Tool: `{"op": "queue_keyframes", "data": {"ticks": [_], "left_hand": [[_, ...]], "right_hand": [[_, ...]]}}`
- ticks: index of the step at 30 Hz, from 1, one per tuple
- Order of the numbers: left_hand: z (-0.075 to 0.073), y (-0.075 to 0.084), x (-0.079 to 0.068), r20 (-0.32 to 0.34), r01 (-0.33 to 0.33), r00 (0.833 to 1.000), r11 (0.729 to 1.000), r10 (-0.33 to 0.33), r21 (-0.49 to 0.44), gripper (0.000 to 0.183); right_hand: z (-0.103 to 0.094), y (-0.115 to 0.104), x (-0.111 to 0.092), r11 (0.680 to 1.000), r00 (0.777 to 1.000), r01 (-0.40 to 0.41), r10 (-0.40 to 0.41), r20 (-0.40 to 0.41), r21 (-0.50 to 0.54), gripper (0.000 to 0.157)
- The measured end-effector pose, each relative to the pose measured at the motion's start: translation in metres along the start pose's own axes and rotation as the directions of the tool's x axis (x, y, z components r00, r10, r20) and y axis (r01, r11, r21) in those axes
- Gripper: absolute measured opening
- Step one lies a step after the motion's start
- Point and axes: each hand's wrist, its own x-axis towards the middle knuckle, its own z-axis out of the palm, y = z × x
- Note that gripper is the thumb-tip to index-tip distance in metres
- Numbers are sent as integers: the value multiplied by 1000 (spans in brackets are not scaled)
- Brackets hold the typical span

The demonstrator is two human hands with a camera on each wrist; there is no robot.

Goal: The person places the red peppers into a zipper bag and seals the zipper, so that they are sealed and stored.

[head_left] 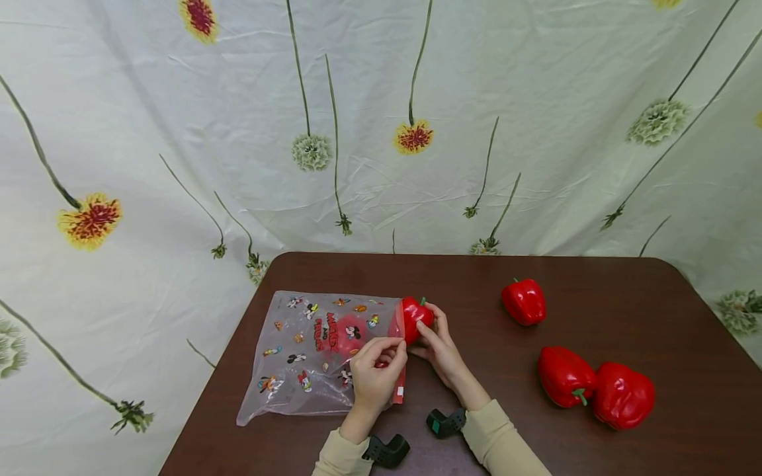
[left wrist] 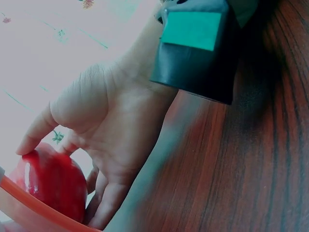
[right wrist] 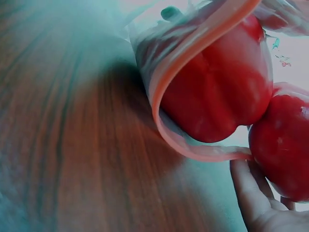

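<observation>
A clear plastic bag (head_left: 280,370) with cartoon prints and a red-edged mouth lies on the left of the table. My left hand (head_left: 376,373) pinches the mouth's edge. At that mouth my right hand (head_left: 443,350) holds a red bell pepper (head_left: 415,320), thumb on its near side. The left wrist view shows this hand (left wrist: 111,121) with its fingers around the pepper (left wrist: 53,181). Inside the bag lies another red bell pepper (right wrist: 217,87), seen through the curved orange-red rim (right wrist: 161,82) in the right wrist view.
Towards the table's back right stands one red bell pepper (head_left: 524,302). Two more, a left one (head_left: 565,377) and a right one (head_left: 624,395), lie side by side nearer the front. The dark brown table (head_left: 476,370) ends at a flowered cloth (head_left: 369,198) behind.
</observation>
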Motion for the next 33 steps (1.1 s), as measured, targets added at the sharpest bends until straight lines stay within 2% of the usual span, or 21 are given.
{"op": "queue_keyframes", "data": {"ticks": [6, 11, 17, 22, 29, 33], "left_hand": [[1, -18, -9, -7, -17, 1000, 1000, 18, 16, 15], [0, -20, -10, -13, -41, 999, 998, 42, 36, 14], [-2, -20, -8, 0, -74, 997, 988, 74, 139, 6], [-4, -21, -7, 9, -92, 996, 974, 93, 208, 9], [-4, -22, -7, 31, -104, 995, 971, 100, 215, 9], [-6, -22, -6, 53, -111, 993, 976, 103, 188, 11]], "right_hand": [[1, 0, 0, 1000, 1000, 9, -9, -22, 16, 56], [1, 0, -2, 999, 998, -8, 5, -67, -40, 55], [3, 1, -4, 993, 994, -5, -8, -110, -119, 57], [7, 2, -6, 987, 987, 5, -30, -155, -160, 58], [13, 7, -7, 935, 947, -36, -82, -312, -353, 58], [11, 8, -7, 930, 950, -28, -90, -300, -368, 55]]}}
